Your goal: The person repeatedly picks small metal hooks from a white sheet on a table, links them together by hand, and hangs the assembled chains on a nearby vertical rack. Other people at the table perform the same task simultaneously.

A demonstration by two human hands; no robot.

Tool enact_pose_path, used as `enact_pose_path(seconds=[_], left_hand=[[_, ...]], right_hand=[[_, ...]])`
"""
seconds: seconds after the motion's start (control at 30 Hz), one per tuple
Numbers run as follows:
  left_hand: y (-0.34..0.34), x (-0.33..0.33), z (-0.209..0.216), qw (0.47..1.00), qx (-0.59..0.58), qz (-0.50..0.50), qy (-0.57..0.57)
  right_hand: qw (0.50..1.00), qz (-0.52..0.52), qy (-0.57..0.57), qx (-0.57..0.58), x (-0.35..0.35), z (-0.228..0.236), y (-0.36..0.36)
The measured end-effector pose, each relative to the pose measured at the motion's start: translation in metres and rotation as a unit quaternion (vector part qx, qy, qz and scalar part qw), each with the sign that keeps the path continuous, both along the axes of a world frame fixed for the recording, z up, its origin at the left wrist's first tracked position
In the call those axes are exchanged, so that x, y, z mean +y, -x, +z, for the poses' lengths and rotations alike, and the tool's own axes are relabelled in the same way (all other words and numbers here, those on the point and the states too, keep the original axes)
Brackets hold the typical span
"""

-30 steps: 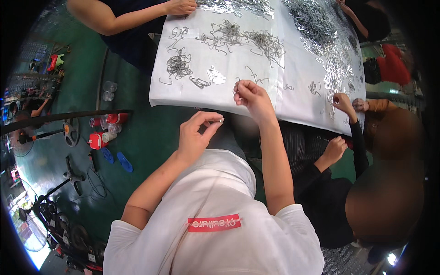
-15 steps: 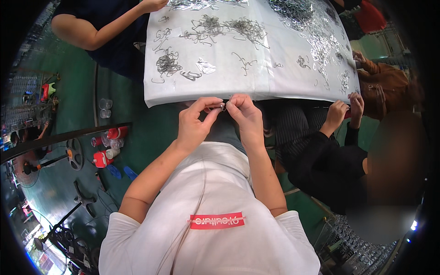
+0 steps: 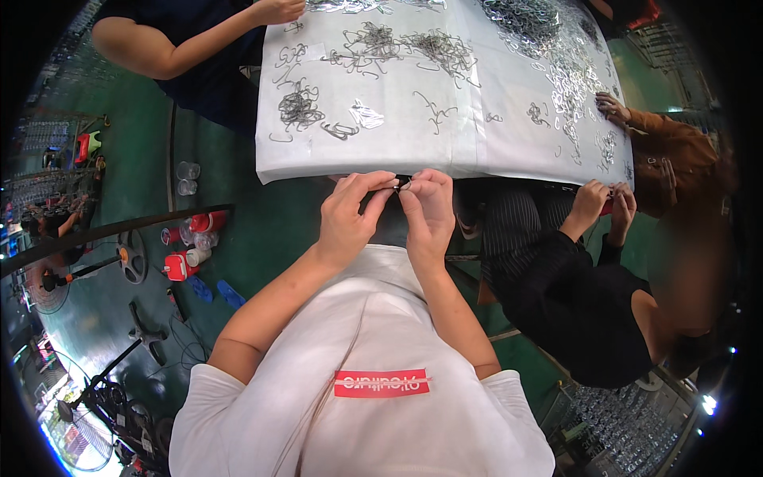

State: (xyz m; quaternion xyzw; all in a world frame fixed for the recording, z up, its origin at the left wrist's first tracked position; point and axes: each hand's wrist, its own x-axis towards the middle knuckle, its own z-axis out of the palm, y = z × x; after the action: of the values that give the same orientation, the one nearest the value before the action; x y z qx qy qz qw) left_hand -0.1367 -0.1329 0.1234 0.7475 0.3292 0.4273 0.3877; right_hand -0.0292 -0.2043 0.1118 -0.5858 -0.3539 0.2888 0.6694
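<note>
The left hand has thumb and forefinger pinched on a small metal piece, and the right hand pinches it from the other side, fingertips almost meeting. The fingers hide most of the piece, so its full shape cannot be told. It is held in the air just off the counter's near edge, left of that edge's middle.

It looks very light and stiff, probably springy if it is bent wire like the hooks beyond; smooth metal may slip or twist between fingertips, though breaking seems unlikely. A firm fingertip pinch at each end, clear of any cut tip, should suit it best.

Beyond, on the white-covered counter, a tangle of wire hooks lies toward the left edge, with bright flat pieces to its right. Hooks like these would likely snag; lifting one by its free outer end seems easiest. By the near right corner, a co-worker's hands are close together.
</note>
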Motion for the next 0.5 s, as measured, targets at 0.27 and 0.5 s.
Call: enact_pose_path(seconds=[0.27, 0.5], left_hand=[[-0.002, 0.021, -0.022, 0.999, 0.0, -0.042, 0.025], [-0.012, 0.156, -0.101, 0.979, 0.199, 0.01, -0.045]], right_hand=[[0.999, -0.004, -0.022, -0.047, 0.009, -0.007, -0.013], [0.998, 0.006, -0.013, -0.067, 0.012, -0.009, -0.025]])
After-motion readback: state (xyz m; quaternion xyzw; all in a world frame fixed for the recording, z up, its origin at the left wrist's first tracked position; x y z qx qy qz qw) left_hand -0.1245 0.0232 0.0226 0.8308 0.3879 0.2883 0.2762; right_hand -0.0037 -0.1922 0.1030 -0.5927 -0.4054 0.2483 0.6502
